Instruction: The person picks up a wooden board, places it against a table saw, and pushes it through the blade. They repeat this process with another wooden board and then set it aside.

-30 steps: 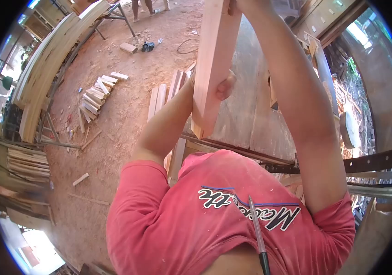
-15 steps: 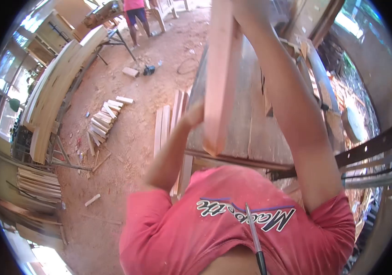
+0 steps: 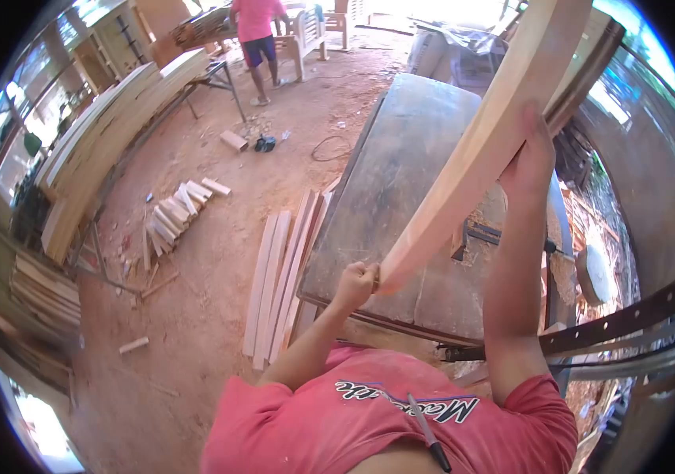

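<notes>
A long squared wooden beam (image 3: 464, 170) slants over the worktable, its far end raised toward the top right and running out of view. My left hand (image 3: 358, 285) is closed at the beam's near end, low over the table's front part. Farther up, my right hand (image 3: 533, 158) grips the beam from its right side, thumb along the face; some of its fingers are hidden behind the wood. Beneath the beam lies the worn, dark top of the worktable (image 3: 369, 182), with a dark metal fitting (image 3: 483, 235) and wood shavings near its right side.
Several long wooden strips (image 3: 270, 276) lean or lie along the table's left side. Short offcuts (image 3: 171, 215) are heaped on the dusty floor. Stacked planks (image 3: 116, 126) rest on a stand at left. A person (image 3: 256, 39) stands at the back. A perforated metal bar (image 3: 614, 316) is at right.
The beam has swung from nearly straight ahead to a slant toward the right. My right hand has moved right with it, and my left hand now grips its near end.
</notes>
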Demonstrator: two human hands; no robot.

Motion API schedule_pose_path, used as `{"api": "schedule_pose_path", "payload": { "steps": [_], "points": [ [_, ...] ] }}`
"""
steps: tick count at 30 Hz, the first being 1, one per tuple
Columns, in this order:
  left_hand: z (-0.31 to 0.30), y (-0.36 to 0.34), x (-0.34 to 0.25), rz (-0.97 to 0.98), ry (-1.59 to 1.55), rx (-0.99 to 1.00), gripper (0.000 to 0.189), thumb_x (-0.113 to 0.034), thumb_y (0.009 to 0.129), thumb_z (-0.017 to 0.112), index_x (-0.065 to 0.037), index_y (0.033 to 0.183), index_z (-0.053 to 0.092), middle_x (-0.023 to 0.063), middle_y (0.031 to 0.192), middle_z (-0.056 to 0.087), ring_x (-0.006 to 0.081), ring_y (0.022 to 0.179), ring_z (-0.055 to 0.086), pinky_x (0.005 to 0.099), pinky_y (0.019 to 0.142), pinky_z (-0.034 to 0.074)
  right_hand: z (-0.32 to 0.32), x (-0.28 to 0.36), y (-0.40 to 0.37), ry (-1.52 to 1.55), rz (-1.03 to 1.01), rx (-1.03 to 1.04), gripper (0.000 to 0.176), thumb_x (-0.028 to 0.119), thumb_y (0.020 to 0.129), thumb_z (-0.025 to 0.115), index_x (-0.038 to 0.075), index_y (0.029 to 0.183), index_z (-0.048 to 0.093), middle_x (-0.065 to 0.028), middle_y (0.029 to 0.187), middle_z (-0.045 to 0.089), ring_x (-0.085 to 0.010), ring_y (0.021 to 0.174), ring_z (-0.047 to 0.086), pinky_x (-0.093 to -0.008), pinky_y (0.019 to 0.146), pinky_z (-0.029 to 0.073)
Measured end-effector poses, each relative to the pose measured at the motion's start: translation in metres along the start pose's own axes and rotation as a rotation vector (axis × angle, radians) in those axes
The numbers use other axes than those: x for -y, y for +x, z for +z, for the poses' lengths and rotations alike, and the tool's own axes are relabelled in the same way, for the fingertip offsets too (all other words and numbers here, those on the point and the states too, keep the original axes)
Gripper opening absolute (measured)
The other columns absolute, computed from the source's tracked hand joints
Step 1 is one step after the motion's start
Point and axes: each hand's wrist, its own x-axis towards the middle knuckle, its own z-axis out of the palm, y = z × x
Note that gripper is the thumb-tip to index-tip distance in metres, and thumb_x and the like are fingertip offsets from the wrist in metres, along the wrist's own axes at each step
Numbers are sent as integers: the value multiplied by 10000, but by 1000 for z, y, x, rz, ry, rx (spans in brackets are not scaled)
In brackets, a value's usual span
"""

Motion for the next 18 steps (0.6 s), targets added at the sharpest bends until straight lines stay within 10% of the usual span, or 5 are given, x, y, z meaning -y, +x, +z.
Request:
{"api": "schedule_pose_path", "payload": {
  "steps": [5, 7, 10, 11, 18],
  "points": [
    [-9, 1, -4, -151, 4, 295, 362, -204, 974, 621, -2, 674, 603, 71, 591, 590, 172, 548, 581, 355, 499, 434, 27, -27, -24, -260, -65, -360, 487, 364, 1050, 582, -39, 1323, 572, -55, 1094, 664, -135, 969, 635, -294, 838, 515],
    [-25, 9, -8, -540, -681, 219, 250, -105, 1002, 598, -53, 761, 555, 28, 669, 533, 144, 544, 500, 306, 507, 407, 7, -43, -24, -501, 41, -368, 527, 416, 1052, 578, -51, 1296, 580, -62, 1101, 668, -136, 987, 637, -294, 847, 518],
    [-112, 83, 46, -438, -1227, 297, 245, -58, 1000, 562, -88, 757, 549, 38, 705, 544, 165, 633, 555, 333, 564, 491, 14, -49, -33, -511, -29, -394, 606, 509, 1033, 577, -37, 1296, 573, -66, 1137, 664, -147, 1015, 643, -303, 860, 528],
    [-147, 114, 81, -288, -1416, -10, 203, -96, 990, 571, -95, 787, 579, 59, 759, 596, 179, 664, 587, 363, 595, 521, 12, -50, -34, -531, -29, -421, 606, 509, 1033, 577, -37, 1296, 573, -66, 1137, 664, -147, 1015, 643, -303, 860, 528],
    [-254, 158, -22, 14, -23, -249, 360, -256, 1070, 513, -3, 1224, 717, 120, 1194, 731, 256, 1052, 673, 336, 936, 529, -14, -24, -47, -158, 33, -34, 1010, 833, 871, 485, -23, 1406, 463, -170, 1016, 681, -252, 931, 685, -355, 738, 565]
  ]
}}
